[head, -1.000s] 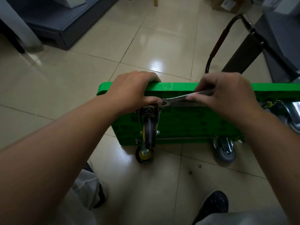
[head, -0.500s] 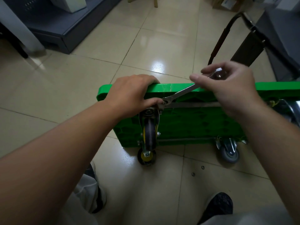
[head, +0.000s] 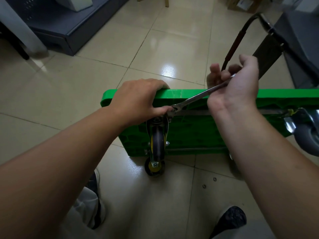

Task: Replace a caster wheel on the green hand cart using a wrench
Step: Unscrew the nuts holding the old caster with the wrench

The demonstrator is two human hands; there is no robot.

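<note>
The green hand cart [head: 189,131] stands on its long edge on the tiled floor, underside facing me. My left hand [head: 138,100] grips its top edge, thumb pressed by the mounting plate of a grey and yellow caster wheel [head: 157,144]. A silver wrench [head: 198,96] sits with its ring end on a bolt at that plate and slants up to the right. My right hand [head: 233,85] holds the wrench's far end, fingers partly spread and blurred.
A second caster [head: 154,167] touches the floor below the first. A larger grey caster [head: 307,135] shows at the right edge. Small nuts [head: 209,182] lie on the floor. The cart's black handle [head: 236,40] rises behind. A dark cabinet [head: 65,23] stands far left. My shoes [head: 229,219] are near.
My right hand has swung the wrench handle upward, from nearly level along the cart to a steep slant. The left hand has kept its grip on the cart's edge.
</note>
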